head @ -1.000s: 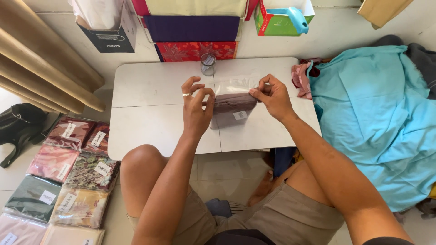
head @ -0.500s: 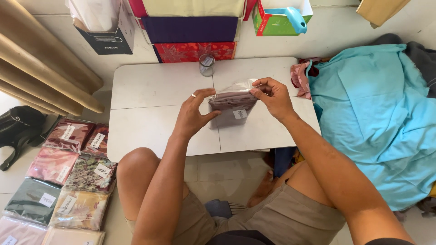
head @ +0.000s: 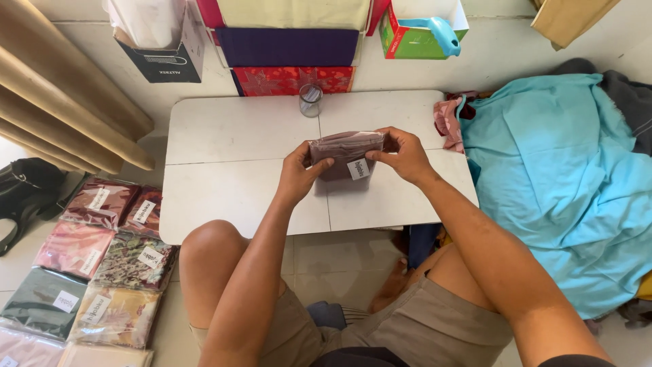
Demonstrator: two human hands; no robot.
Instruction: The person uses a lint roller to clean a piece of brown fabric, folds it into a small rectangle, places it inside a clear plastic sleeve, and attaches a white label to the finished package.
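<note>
I hold a clear plastic packet of folded mauve-brown cloth (head: 343, 151) with a small white label, lifted slightly above a low white table (head: 231, 156). My left hand (head: 297, 173) grips its left edge. At the packet's right edge, my right hand (head: 402, 155) pinches the top corner. A small glass jar (head: 310, 100) stands on the table just beyond the packet.
Several packaged cloths (head: 88, 272) with white labels lie in rows on the floor at left. A turquoise cloth heap (head: 564, 177) is at right. Stacked fabrics (head: 292, 47), a green box (head: 414, 34) and a dark paper bag (head: 159, 47) line the wall. A black bag (head: 24, 194) sits far left.
The packet has been lifted off the table and turned upright between both hands. My left hand shifted from pressing on top of it to gripping its left edge.
</note>
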